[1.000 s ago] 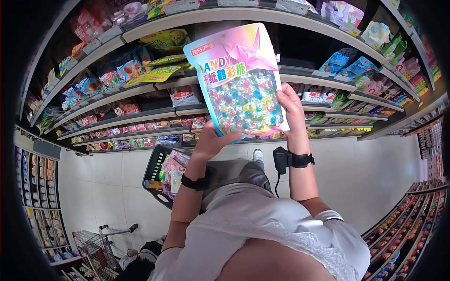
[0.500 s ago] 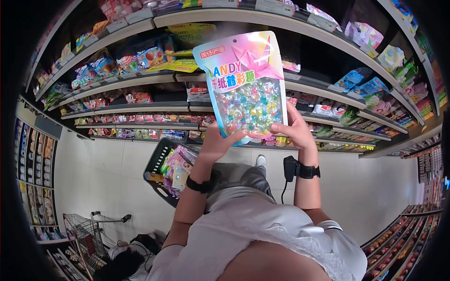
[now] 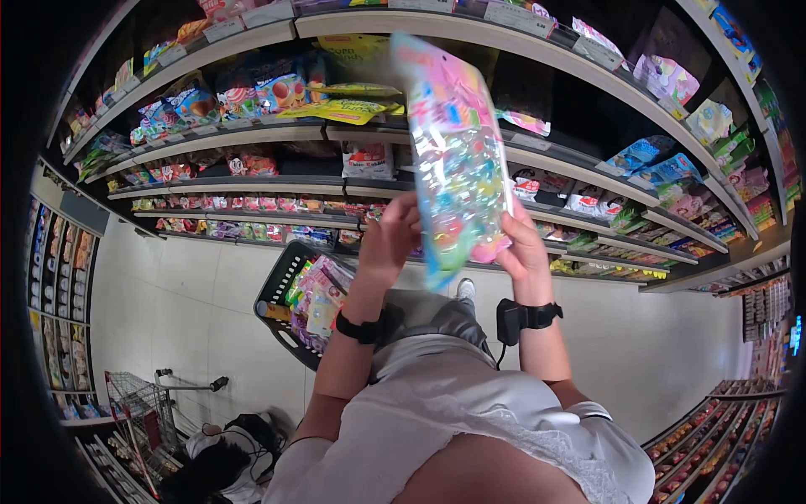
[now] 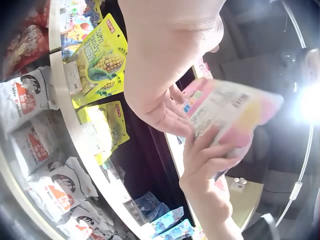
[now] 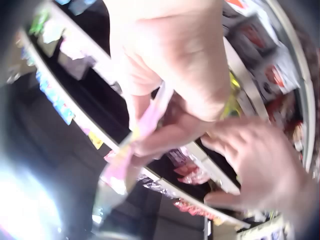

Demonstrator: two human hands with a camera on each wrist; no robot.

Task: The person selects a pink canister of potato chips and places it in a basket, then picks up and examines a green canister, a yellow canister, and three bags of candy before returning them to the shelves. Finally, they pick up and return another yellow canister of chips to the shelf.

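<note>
A pouch of wrapped candies [image 3: 457, 160], pink and blue with a see-through window, stands turned at an angle before the shelves in the head view. My right hand [image 3: 527, 244] pinches its lower right edge between thumb and fingers. Beside the pouch's left edge is my left hand [image 3: 387, 245], off the bag with its fingers loosely bent. The right wrist view shows the pouch edge-on [image 5: 145, 125] in the right hand, and the left hand [image 5: 262, 160] apart from it with thumb and fingers spread. The pouch's printed back [image 4: 225, 110] with a barcode faces the left wrist camera.
Curved shelves hold many candy bags, among them yellow corn candy bags [image 3: 340, 111] and white bags [image 3: 367, 160]. A black basket [image 3: 267, 294] with several packs stands on the floor at left. Farther back are a shopping cart [image 3: 143, 403] and another person [image 3: 227, 458].
Both hands held the upright pouch before; the left hand has let go. The pouch has turned sideways and tilted, with the right hand keeping its grip at the lower right.
</note>
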